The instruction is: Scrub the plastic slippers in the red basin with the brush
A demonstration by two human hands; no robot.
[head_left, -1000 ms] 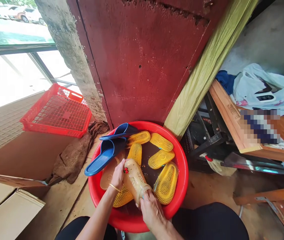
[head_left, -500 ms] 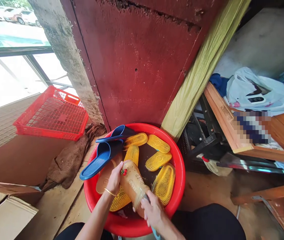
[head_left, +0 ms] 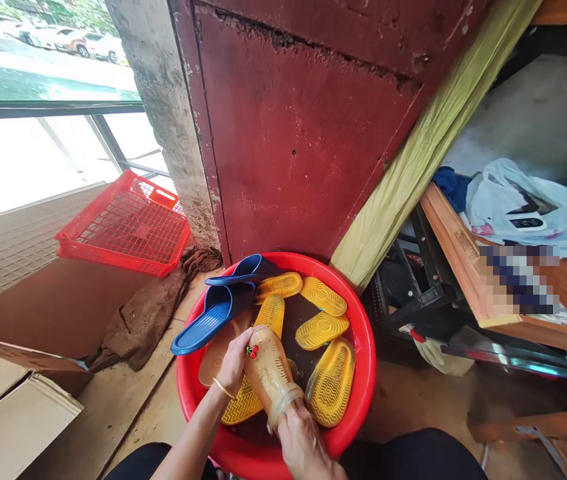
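Note:
My left hand is closed around the toe end of a tan, translucent jelly shoe with a red cherry ornament. It keeps the shoe tilted over a red basin. My right hand is closed, its fingers reaching into the shoe's opening; the blue-handled tool seen in it earlier is hidden now. Yellow slippers lie soles up in the dark water. A blue slipper and a second blue slipper rest on the basin's left rim. A tan sole shows below them.
A red plastic crate sits on cardboard at left, beside a brown cloth. Behind the basin stands a dark red door with a yellow-green curtain. A wooden table bearing a white plastic bag is at right.
My right hand has pushed further into the shoe's opening, and the blue handle has gone out of sight. My left hand keeps its hold on the shoe. The view has shifted slightly left.

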